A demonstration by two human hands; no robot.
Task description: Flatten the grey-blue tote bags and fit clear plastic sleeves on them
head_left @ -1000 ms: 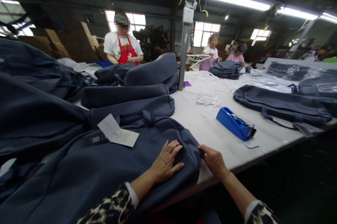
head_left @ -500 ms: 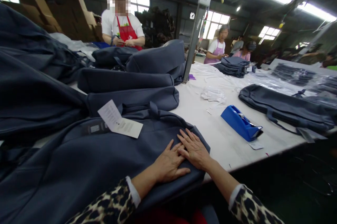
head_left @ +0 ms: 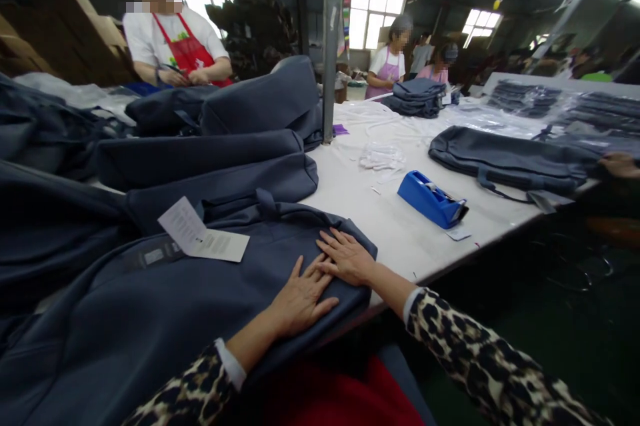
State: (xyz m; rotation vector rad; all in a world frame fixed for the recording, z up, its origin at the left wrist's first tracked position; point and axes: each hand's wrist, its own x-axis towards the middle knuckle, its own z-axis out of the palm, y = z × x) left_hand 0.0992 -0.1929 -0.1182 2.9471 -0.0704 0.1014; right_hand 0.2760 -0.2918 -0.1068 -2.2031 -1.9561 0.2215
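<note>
A dark blue-grey bag [head_left: 165,306] lies flat at the table's near edge. My left hand [head_left: 301,298] rests palm down on its right part, fingers spread. Just beyond it, my right hand [head_left: 347,257] presses flat on the same bag near its right end, fingers stretched out; the two hands overlap at the fingertips. An unfolded white paper tag [head_left: 220,244] lies on the bag's upper side, left of my hands. Behind the tag a short strap loop [head_left: 266,201] stands up from the bag.
More bags [head_left: 225,176] are stacked behind and left. A blue tape dispenser [head_left: 433,199] stands on the white table [head_left: 395,246], with another bag [head_left: 505,159] beyond it. A metal post [head_left: 329,59] rises from the table. Co-workers stand behind; another person's hand [head_left: 620,165] shows at far right.
My view has swung rightward, so everything sits further left. Both hands stay flat on the bag, hardly moved over it. Another person's hand has appeared at the bag on the far right.
</note>
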